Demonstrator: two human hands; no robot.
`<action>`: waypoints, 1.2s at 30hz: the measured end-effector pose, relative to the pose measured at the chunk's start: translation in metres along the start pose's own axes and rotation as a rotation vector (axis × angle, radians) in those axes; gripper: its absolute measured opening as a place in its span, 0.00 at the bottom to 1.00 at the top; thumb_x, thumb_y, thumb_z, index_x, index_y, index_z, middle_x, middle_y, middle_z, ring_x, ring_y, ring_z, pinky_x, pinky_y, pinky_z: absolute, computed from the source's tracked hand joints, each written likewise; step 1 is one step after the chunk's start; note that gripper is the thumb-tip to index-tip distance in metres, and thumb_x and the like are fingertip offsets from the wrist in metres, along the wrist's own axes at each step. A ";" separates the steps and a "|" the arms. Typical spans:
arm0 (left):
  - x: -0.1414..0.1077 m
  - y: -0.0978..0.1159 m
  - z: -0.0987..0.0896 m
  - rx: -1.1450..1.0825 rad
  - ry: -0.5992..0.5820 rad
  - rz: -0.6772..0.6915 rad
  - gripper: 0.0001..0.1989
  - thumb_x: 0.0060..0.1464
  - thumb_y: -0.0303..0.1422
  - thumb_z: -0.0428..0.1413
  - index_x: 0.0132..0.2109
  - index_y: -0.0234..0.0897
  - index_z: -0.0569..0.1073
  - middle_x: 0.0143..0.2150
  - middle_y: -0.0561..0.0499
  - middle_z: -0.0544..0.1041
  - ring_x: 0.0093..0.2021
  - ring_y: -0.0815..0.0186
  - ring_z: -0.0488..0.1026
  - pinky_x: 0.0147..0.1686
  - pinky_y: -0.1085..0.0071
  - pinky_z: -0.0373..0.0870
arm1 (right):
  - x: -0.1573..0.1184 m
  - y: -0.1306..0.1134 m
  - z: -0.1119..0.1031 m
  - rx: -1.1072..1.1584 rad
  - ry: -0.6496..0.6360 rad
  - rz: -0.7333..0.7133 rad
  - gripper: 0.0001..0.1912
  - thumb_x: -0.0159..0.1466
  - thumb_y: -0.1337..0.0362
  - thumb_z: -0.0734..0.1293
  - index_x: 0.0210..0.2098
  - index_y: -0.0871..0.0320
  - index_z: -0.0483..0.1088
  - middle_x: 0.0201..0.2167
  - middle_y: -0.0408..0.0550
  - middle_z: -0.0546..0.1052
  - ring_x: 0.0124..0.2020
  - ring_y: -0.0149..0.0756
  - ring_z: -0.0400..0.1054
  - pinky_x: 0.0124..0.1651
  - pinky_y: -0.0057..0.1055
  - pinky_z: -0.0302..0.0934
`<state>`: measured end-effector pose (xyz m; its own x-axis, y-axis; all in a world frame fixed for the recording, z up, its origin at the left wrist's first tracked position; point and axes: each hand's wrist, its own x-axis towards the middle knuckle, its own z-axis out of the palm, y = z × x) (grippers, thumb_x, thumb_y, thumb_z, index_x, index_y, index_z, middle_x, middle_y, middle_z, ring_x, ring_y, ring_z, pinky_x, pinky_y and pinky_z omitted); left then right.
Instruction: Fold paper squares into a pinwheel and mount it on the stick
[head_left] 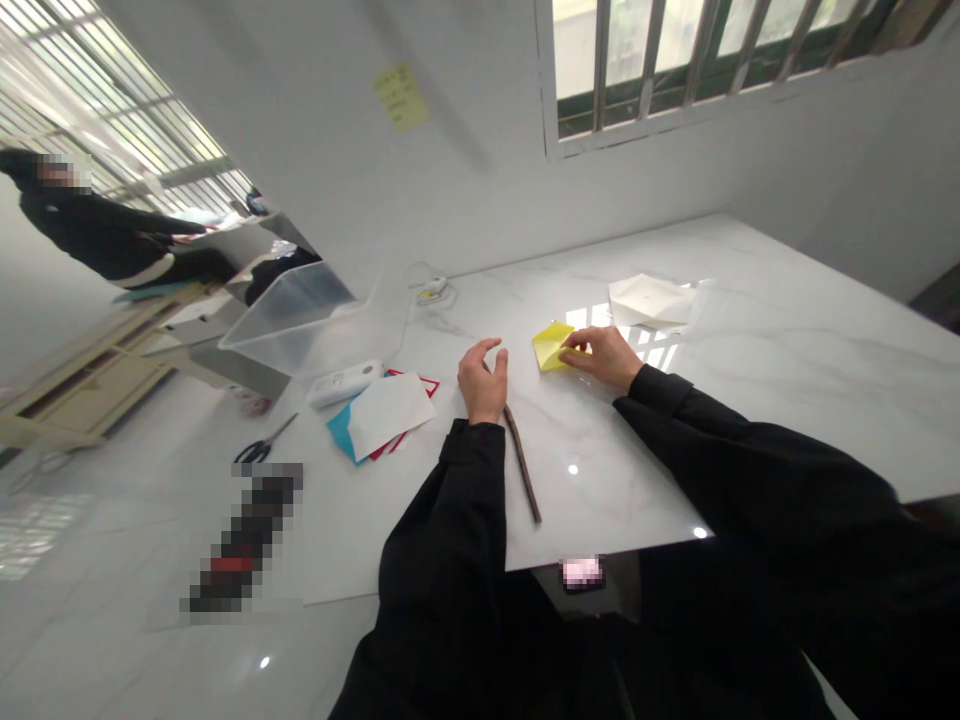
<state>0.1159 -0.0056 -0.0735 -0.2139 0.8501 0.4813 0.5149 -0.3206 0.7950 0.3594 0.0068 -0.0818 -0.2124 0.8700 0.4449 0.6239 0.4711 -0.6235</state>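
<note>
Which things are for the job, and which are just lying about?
Seems in use:
yellow paper, pinched by the right hand
brown stick, running under the left hand; gripped or not, I can't tell

Probably just lying about:
scissors
stacked white sheet
clear plastic box

From the left hand (482, 385), bare table (484, 306) opens toward twelve o'clock; the stick (525, 468) blocks five, papers (391, 412) eight, yellow paper (550, 345) two. From the right hand (604, 357), white paper (652, 302) obstructs one-thirty, while table lies open toward three.
</note>
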 end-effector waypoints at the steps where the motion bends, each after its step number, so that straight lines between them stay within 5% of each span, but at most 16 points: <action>1: -0.001 0.005 0.001 -0.016 -0.009 0.009 0.10 0.59 0.35 0.63 0.46 0.39 0.83 0.53 0.43 0.82 0.57 0.54 0.76 0.65 0.56 0.67 | 0.000 -0.004 -0.001 0.006 0.072 -0.030 0.07 0.64 0.59 0.72 0.33 0.55 0.81 0.29 0.46 0.81 0.32 0.39 0.72 0.40 0.34 0.63; 4: -0.003 0.017 0.006 -0.186 -0.098 -0.128 0.18 0.62 0.43 0.61 0.53 0.38 0.80 0.54 0.41 0.81 0.47 0.59 0.79 0.48 0.64 0.76 | -0.002 -0.021 -0.001 0.030 0.242 -0.140 0.06 0.67 0.60 0.71 0.35 0.54 0.79 0.33 0.47 0.82 0.36 0.42 0.73 0.43 0.37 0.65; 7: -0.005 0.024 0.011 -0.396 -0.254 -0.327 0.28 0.61 0.51 0.60 0.61 0.38 0.75 0.56 0.39 0.80 0.36 0.64 0.78 0.30 0.72 0.72 | -0.004 -0.036 0.002 0.048 0.273 -0.271 0.04 0.68 0.65 0.70 0.38 0.53 0.78 0.37 0.48 0.83 0.42 0.44 0.74 0.49 0.40 0.67; 9: -0.007 0.028 0.012 -0.515 -0.351 -0.424 0.31 0.60 0.51 0.61 0.64 0.39 0.72 0.57 0.39 0.80 0.34 0.66 0.78 0.27 0.74 0.69 | -0.005 -0.042 0.005 0.044 0.253 -0.350 0.05 0.69 0.67 0.69 0.37 0.52 0.78 0.39 0.47 0.83 0.45 0.44 0.74 0.51 0.41 0.66; 18: -0.009 0.039 0.002 -0.863 -0.497 -0.660 0.37 0.54 0.30 0.66 0.69 0.39 0.66 0.52 0.45 0.81 0.43 0.67 0.81 0.52 0.68 0.77 | -0.007 -0.056 -0.003 -0.053 0.268 -0.500 0.06 0.70 0.67 0.70 0.37 0.50 0.78 0.40 0.44 0.85 0.49 0.45 0.72 0.54 0.45 0.62; 26: -0.006 0.037 0.003 -0.927 -0.279 -0.710 0.52 0.50 0.20 0.65 0.77 0.40 0.52 0.52 0.47 0.83 0.53 0.63 0.80 0.59 0.65 0.73 | -0.007 -0.056 0.001 -0.036 0.143 -0.556 0.07 0.70 0.68 0.70 0.37 0.51 0.79 0.40 0.44 0.85 0.52 0.45 0.72 0.56 0.44 0.60; 32: -0.004 0.025 0.014 -0.907 -0.196 -0.544 0.28 0.51 0.25 0.62 0.60 0.34 0.74 0.49 0.44 0.84 0.52 0.58 0.81 0.56 0.62 0.75 | -0.008 -0.052 0.008 -0.022 0.064 -0.550 0.04 0.68 0.66 0.72 0.39 0.52 0.81 0.41 0.45 0.85 0.53 0.46 0.71 0.57 0.45 0.61; 36: -0.003 0.018 0.018 -0.841 -0.135 -0.497 0.16 0.52 0.26 0.60 0.49 0.35 0.78 0.46 0.45 0.84 0.50 0.59 0.82 0.52 0.64 0.77 | -0.010 -0.053 0.010 0.038 0.035 -0.497 0.05 0.69 0.59 0.72 0.38 0.52 0.81 0.43 0.48 0.85 0.53 0.48 0.71 0.58 0.46 0.62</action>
<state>0.1407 -0.0065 -0.0670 -0.1224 0.9923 0.0164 -0.3775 -0.0619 0.9239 0.3209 -0.0254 -0.0590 -0.4510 0.5342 0.7150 0.4259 0.8329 -0.3536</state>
